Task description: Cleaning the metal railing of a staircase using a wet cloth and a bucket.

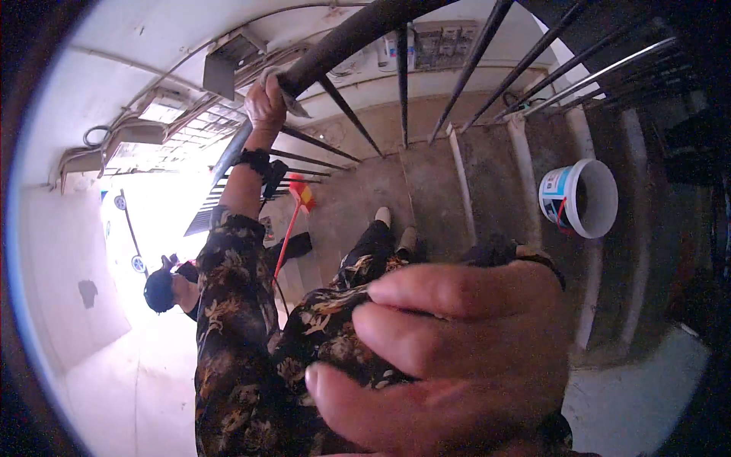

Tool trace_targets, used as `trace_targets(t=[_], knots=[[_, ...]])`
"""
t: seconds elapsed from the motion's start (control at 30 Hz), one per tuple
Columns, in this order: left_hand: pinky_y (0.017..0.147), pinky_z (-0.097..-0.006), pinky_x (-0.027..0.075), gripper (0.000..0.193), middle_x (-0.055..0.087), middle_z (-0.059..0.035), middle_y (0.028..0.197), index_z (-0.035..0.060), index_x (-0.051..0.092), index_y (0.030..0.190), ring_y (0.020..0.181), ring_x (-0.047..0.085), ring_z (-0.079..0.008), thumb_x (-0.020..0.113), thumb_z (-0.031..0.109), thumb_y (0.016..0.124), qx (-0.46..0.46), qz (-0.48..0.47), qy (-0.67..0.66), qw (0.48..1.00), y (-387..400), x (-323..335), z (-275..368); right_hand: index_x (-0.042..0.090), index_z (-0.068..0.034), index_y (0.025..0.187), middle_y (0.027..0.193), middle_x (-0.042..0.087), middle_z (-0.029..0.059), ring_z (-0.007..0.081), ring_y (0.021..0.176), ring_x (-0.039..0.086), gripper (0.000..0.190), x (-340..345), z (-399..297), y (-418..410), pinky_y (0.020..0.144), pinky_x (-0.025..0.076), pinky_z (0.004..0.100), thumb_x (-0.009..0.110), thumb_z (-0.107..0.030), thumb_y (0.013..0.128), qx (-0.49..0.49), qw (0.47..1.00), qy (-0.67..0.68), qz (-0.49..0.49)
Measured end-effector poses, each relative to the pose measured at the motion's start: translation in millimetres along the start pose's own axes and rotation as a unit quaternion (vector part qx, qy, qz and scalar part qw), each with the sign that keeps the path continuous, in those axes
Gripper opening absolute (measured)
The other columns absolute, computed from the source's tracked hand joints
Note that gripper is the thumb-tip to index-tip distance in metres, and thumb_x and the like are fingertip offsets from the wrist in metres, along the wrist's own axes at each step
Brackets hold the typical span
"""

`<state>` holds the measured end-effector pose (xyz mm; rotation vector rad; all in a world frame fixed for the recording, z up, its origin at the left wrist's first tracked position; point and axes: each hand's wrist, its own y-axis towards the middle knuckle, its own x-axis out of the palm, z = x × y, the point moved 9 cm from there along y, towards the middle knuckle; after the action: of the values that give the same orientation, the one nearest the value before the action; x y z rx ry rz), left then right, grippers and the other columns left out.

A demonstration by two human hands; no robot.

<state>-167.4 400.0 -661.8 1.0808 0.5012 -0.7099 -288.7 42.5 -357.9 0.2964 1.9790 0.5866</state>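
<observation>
At the upper left, my left hand (266,105) grips a greyish cloth (294,104) against the end of a thick dark handrail (337,48). The cloth wraps partly round the rail, and a loose corner hangs below it. Dark metal balusters (403,85) run from the rail down to the stairs. My right hand (457,348) is large and close to the camera at the lower right, its fingers curled and apart, with nothing visible between them. Part of its palm side is hidden.
Concrete stairs (491,171) with pale edges run to the right. A white bucket (597,197) lies tilted or stands on them. A red-handled broom (288,237) is left of my shoes (383,216). Another person (165,290) is at the left, near a bright doorway. Boxes and cables line the wall.
</observation>
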Motion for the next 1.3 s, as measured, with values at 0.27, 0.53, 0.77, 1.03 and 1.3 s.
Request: trace_targets(t=[0.27, 0.53, 0.77, 1.03, 1.3], knots=[[0.071, -0.0445, 0.046, 0.037, 0.061, -0.0208, 0.084, 0.0057, 0.060, 0.097, 0.080, 0.058, -0.0410, 0.036, 0.032, 0.089, -0.053, -0.022, -0.052, 0.997, 1.3, -8.0, 21.7, 0.062, -0.019, 0.088, 0.083, 0.062, 0.0027, 0.0230, 0.074, 0.059, 0.025, -2.5, 7.4, -53.5, 0.066, 0.048, 0.0316, 0.069, -0.022, 0.063, 0.150, 0.984, 0.003, 0.094], [0.071, -0.0442, 0.046, 0.033, 0.060, -0.0205, 0.084, 0.0040, 0.059, 0.094, 0.080, 0.058, -0.0402, 0.039, 0.029, 0.088, -0.010, 0.024, -0.029, 0.999, 9.4, -26.5, 46.7, 0.062, -0.004, 0.095, 0.086, 0.063, 0.0111, 0.0246, 0.079, 0.062, 0.020, 99.3, 102.6, -152.5, 0.070, 0.049, 0.0337, 0.063, -0.008, 0.076, 0.321, 0.944, 0.015, 0.077], [0.069, -0.0424, 0.048, 0.027, 0.061, -0.0180, 0.087, 0.0054, 0.059, 0.096, 0.079, 0.059, -0.0375, 0.038, 0.022, 0.089, 0.082, 0.056, 0.060, 0.993, 13.8, -36.0, 76.2, 0.061, -0.003, 0.097, 0.083, 0.062, 0.0136, 0.0243, 0.072, 0.061, 0.015, 168.6, 139.8, -237.9, 0.065, 0.048, 0.0322, 0.059, -0.007, 0.082, 0.508, 0.854, 0.066, 0.091], [0.068, -0.0426, 0.048, 0.028, 0.061, -0.0183, 0.086, 0.0030, 0.058, 0.094, 0.078, 0.059, -0.0379, 0.041, 0.024, 0.086, 0.085, 0.051, 0.011, 0.995, 10.2, -33.3, 72.6, 0.061, -0.004, 0.096, 0.084, 0.063, 0.0159, 0.0279, 0.073, 0.062, 0.015, 235.0, 152.5, -249.3, 0.063, 0.049, 0.0349, 0.059, -0.010, 0.083, 0.506, 0.855, 0.110, 0.027], [0.065, -0.0418, 0.047, 0.032, 0.059, -0.0162, 0.077, 0.0075, 0.059, 0.088, 0.072, 0.058, -0.0379, 0.034, 0.029, 0.089, 0.011, 0.033, 0.011, 0.999, 14.5, -31.2, 68.9, 0.060, -0.002, 0.095, 0.086, 0.063, 0.0167, 0.0323, 0.077, 0.061, 0.015, 243.3, 167.8, -267.8, 0.066, 0.049, 0.0384, 0.056, -0.010, 0.083, 0.500, 0.862, 0.079, 0.023]])
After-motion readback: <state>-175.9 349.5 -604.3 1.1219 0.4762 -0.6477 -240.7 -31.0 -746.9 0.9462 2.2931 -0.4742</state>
